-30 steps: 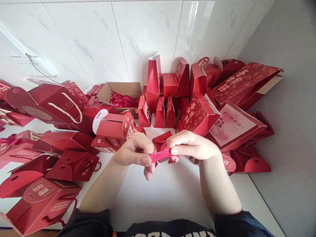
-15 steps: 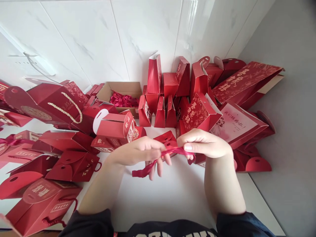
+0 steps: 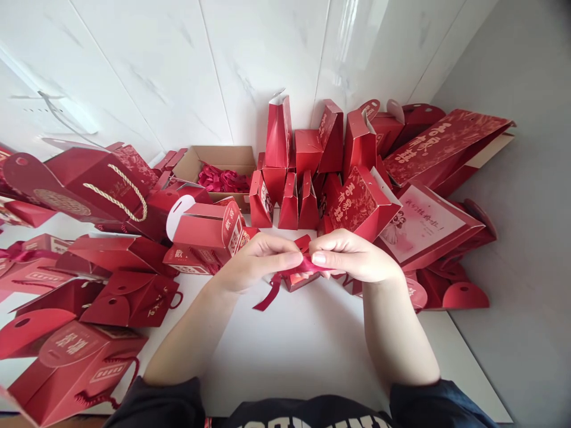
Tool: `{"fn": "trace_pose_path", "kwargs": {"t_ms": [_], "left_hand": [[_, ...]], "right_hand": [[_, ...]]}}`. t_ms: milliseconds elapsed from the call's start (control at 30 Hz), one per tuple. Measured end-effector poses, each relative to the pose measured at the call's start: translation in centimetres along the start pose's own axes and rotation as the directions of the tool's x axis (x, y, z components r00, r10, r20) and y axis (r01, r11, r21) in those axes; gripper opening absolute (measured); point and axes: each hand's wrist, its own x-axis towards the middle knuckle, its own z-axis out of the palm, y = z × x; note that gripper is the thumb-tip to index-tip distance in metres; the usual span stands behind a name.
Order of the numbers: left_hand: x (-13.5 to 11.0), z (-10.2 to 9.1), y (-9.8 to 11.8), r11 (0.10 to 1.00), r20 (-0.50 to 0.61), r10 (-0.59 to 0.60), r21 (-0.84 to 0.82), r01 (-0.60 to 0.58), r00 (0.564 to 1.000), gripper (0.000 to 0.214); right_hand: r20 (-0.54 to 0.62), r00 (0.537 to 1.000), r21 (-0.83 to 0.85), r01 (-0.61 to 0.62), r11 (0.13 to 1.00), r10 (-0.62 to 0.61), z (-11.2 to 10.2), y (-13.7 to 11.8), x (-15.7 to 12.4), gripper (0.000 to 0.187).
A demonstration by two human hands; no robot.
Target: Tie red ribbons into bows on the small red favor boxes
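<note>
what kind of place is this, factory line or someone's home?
Probably a home or small back-room packing corner, not a factory: a white table pushed against a tiled wall, heaps of red gift boxes, and a cardboard box of ribbons. The left hand and right hand pinch a red ribbon.

The bench (image 3: 307,356) lies bare from its near edge up to the left hand (image 3: 254,264) and right hand (image 3: 352,257), whose fingers pinch a ribbon (image 3: 267,295) above it. On the left, red gift boxes (image 3: 120,300) crowd the surface. Standing boxes (image 3: 307,178) and a cardboard carton (image 3: 218,159) close the back against the tiles (image 3: 200,65). A large flat box (image 3: 423,226) blocks the right.
</note>
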Motion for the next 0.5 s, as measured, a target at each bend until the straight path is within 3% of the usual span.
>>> {"fn": "trace_pose_path", "kwargs": {"t_ms": [100,167,267,333,400,467,500], "left_hand": [[0.0,-0.3,-0.3,0.985,0.007,0.052,-0.165,-0.050,0.999,0.036],[-0.1,-0.4,-0.3,0.967,-0.029,0.121,-0.220,-0.125,0.992,0.038],[0.0,-0.3,0.0,0.926,-0.067,0.269,-0.258,-0.277,0.961,0.043],[0.0,-0.3,0.3,0.904,-0.049,0.353,-0.239,-0.354,0.934,0.047],[-0.1,-0.5,0.5,0.894,-0.024,0.410,-0.186,-0.407,0.912,0.048],[-0.5,-0.9,0.8,0.893,-0.002,0.434,-0.137,-0.430,0.901,0.045],[-0.8,-1.2,1.1,0.898,0.027,0.429,-0.121,-0.423,0.903,0.042]], "right_hand": [[-0.011,0.997,0.031,0.073,0.997,-0.073,-0.3,0.5,-0.1,0.035],[-0.055,0.970,0.087,0.240,0.967,-0.236,-0.4,0.8,0.2,0.038],[-0.085,0.828,0.229,0.558,0.798,-0.555,-0.2,0.5,0.9,0.052],[-0.062,0.734,0.298,0.660,0.690,-0.676,0.0,0.0,1.1,0.058],[-0.126,0.683,0.291,0.718,0.632,-0.719,0.1,-0.7,0.6,0.059],[-0.318,0.712,0.211,0.697,0.686,-0.626,0.0,-1.2,-0.7,0.060],[-0.423,0.750,0.175,0.618,0.766,-0.509,-0.1,-1.4,-1.6,0.060]]}}
